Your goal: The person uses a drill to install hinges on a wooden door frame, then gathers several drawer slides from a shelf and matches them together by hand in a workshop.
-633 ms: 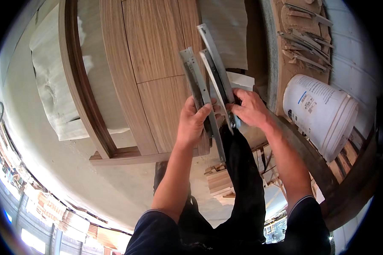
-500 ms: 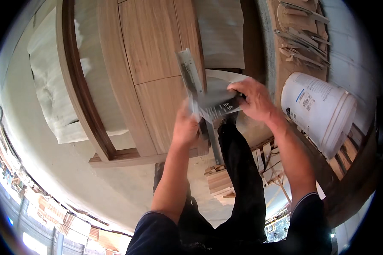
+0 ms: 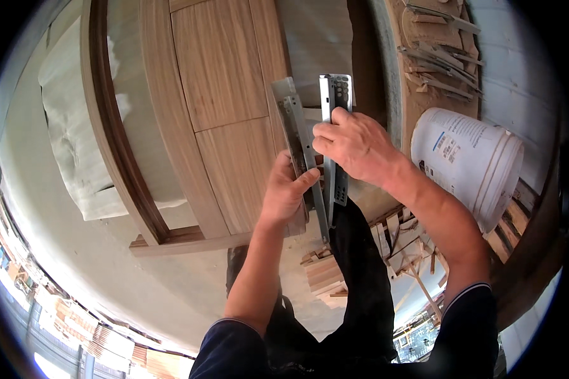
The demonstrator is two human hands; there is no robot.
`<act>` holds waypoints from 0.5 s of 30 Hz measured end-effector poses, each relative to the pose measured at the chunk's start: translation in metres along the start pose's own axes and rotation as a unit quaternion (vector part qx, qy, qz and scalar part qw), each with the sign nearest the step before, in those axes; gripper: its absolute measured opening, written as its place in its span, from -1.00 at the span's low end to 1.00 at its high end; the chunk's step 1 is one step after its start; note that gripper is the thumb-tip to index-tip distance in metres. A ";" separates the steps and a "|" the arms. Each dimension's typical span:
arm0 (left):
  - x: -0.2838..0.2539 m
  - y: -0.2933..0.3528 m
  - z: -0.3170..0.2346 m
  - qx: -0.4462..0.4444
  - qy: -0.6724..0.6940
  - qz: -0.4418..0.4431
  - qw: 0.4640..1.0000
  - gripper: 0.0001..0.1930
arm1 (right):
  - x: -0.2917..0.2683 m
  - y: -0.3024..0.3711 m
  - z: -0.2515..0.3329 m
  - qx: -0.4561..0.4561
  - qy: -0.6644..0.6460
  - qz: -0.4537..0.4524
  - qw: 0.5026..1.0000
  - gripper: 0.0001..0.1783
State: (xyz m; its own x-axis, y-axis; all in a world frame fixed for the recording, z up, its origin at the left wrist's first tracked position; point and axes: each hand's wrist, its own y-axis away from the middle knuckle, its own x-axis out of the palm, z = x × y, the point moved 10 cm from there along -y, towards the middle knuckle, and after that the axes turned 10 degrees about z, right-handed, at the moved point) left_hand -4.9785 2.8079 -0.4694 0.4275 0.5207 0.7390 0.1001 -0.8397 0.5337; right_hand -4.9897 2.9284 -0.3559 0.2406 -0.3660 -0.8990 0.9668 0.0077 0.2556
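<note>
In front of me my left hand (image 3: 286, 189) grips a long metal drawer slide (image 3: 293, 117), thumb lying across its face. The rail stands lengthwise, its lower end reaching down beside my leg. My right hand (image 3: 365, 146) is closed round a second drawer slide (image 3: 341, 184), a silver rail with a dark, hole-punched side. Both rails run nearly parallel, with a narrow gap between them at the top. Whether they touch lower down I cannot tell. Fingers hide the middle of each rail.
A panelled wooden door or frame (image 3: 237, 158) lies left of the rails, with a wooden frame piece (image 3: 117, 145) beyond it. On the right, a white bucket (image 3: 464, 164) lies tipped over near several metal strips (image 3: 446, 69). Wood offcuts (image 3: 325, 278) lie below.
The right-hand slide was blurred and slanted across the other rail; now it is upright alongside it. My right hand has turned and moved slightly left.
</note>
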 end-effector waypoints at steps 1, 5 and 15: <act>-0.003 0.000 0.001 0.010 -0.027 -0.007 1.000 -0.62 | 0.001 0.000 0.000 -0.001 0.008 -0.001 1.000 -0.96; -0.005 -0.001 -0.003 0.027 -0.115 -0.042 0.992 -0.57 | 0.006 -0.003 0.007 -0.012 0.019 0.013 1.000 -0.96; 0.005 0.001 -0.023 0.021 -0.299 -0.114 0.947 -0.51 | 0.010 -0.015 0.011 0.005 0.011 0.053 0.999 -0.96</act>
State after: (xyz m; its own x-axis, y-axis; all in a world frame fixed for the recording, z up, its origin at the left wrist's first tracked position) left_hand -4.9972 2.8133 -0.4560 0.8210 0.5203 0.2351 0.2818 -0.7274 0.6257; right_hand -5.0025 2.9142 -0.3650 0.3434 -0.3430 -0.8743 0.9349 0.0361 0.3530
